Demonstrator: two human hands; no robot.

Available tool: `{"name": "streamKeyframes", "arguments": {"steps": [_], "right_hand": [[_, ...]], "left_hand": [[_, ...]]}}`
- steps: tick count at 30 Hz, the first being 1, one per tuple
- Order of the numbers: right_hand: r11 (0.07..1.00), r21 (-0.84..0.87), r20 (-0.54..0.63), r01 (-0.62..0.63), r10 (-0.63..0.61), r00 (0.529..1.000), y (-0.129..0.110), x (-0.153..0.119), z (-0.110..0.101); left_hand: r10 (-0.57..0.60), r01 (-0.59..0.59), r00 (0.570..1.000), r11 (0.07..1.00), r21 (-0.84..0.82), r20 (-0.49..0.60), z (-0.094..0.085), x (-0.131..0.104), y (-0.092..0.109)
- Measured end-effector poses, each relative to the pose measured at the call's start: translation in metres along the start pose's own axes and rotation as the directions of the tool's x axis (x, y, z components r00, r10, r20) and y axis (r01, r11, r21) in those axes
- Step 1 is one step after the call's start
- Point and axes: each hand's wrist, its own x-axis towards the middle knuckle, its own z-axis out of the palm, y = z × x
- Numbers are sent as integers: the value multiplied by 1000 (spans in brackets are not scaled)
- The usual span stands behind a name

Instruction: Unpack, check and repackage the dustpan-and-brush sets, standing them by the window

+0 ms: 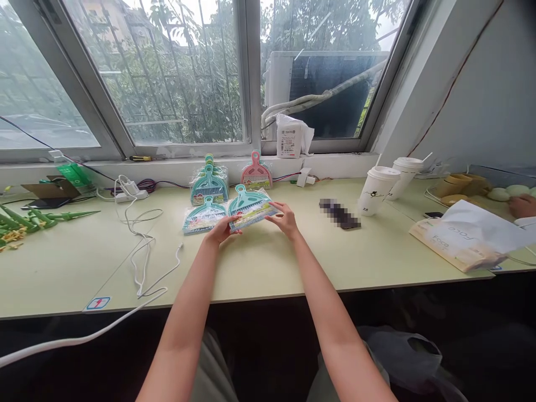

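Note:
Both my hands hold a wrapped teal dustpan-and-brush set (251,211), tilted above the table. My left hand (223,230) grips its lower left corner, fingers closed. At its right edge, my right hand (285,220) pinches the wrapping between thumb and fingers. Just left of it, another wrapped teal set (204,216) lies on the table, close to my left hand. Behind, several teal and green sets (209,187) stand stacked against the wall below the window. A pink set (256,172) leans there too, to their right.
On the pale green table (259,273), white cables (144,245) lie left of my arms, near a power strip (132,194) and plant stems (37,219). To the right are a dark phone (349,219), two white cups (374,192), a tissue pack (464,237) and another person's hand (522,205).

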Motion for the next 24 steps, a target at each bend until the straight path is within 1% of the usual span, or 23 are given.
{"name": "streamKeyframes", "arguments": {"steps": [4,6,7,9,11,14,15,16,18,19,20,21,22,23,24], "right_hand": [[979,186,1,-89,90,996,8,3,1],[963,250,-25,-106,116,993,12,3,2],[961,254,-50,-113,130,990,14,4,4],[975,187,-111,-123,145,983,17,3,6],[991,67,-162,-114,123,979,17,3,7],[993,-58,-193,-102,89,977,17,3,6],[989,-66,-196,-129,114,974,18,3,6],[981,-57,-192,-183,169,967,19,4,5],[937,13,-145,-349,347,926,23,4,4],[902,66,-99,-427,431,897,25,5,4],[870,114,-44,-481,488,872,28,6,4],[847,160,5,-508,513,858,30,7,4],[836,201,24,-511,517,855,33,8,4],[832,242,12,-500,513,859,35,9,4],[826,285,-30,-487,515,857,37,10,4]], "left_hand": [[-63,64,998,998,28,-31,2,-3,2],[-67,68,998,996,57,-19,5,-4,1],[-68,68,998,995,75,0,6,-4,1],[-62,55,997,991,122,50,9,-5,0],[-55,37,993,984,174,100,11,-6,-1],[-52,14,989,966,259,141,12,-8,0],[-48,3,988,958,287,148,13,-9,0],[-44,-6,988,949,316,150,13,-9,1],[-47,-5,990,930,367,132,14,-9,1],[-47,-1,992,926,378,116,14,-9,0],[-35,-3,995,924,382,93,15,-7,-1],[-12,-10,998,924,382,57,16,-5,-2],[27,-29,1000,923,385,9,17,-3,-4],[82,-59,996,918,391,-43,18,0,-5],[147,-103,986,911,400,-81,20,4,-7]]}}
